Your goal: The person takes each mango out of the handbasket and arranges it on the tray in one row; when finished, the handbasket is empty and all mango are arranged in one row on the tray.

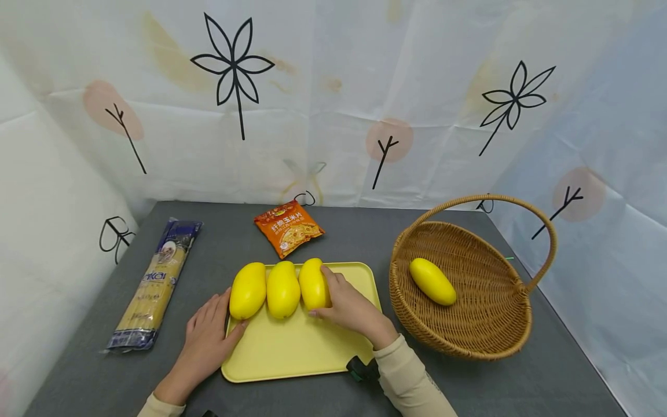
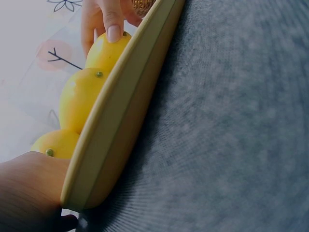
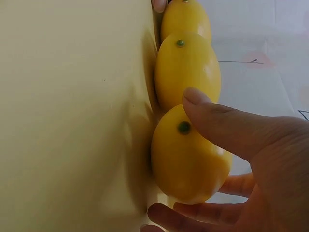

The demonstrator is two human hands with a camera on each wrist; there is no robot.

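Three yellow mangoes lie side by side along the far edge of a pale yellow tray (image 1: 292, 353). My right hand (image 1: 354, 307) holds the right-hand mango (image 1: 311, 284); in the right wrist view its thumb lies over the mango (image 3: 186, 164) near the green stem end, fingers round the other side. The middle mango (image 1: 283, 289) touches its neighbours. Beside the left-hand mango (image 1: 248, 291), my left hand (image 1: 208, 333) rests at the tray's left edge, fingers fairly straight and thumb by the mango's near end. In the left wrist view, the tray's rim hides part of the mangoes.
Right of the tray stands a wicker basket (image 1: 484, 301) with a tall arched handle and another mango (image 1: 432, 281) inside. An orange snack packet (image 1: 289, 227) lies behind the tray. At the left is a long pack of noodles (image 1: 155, 289). Printed cloth hangs behind the grey table.
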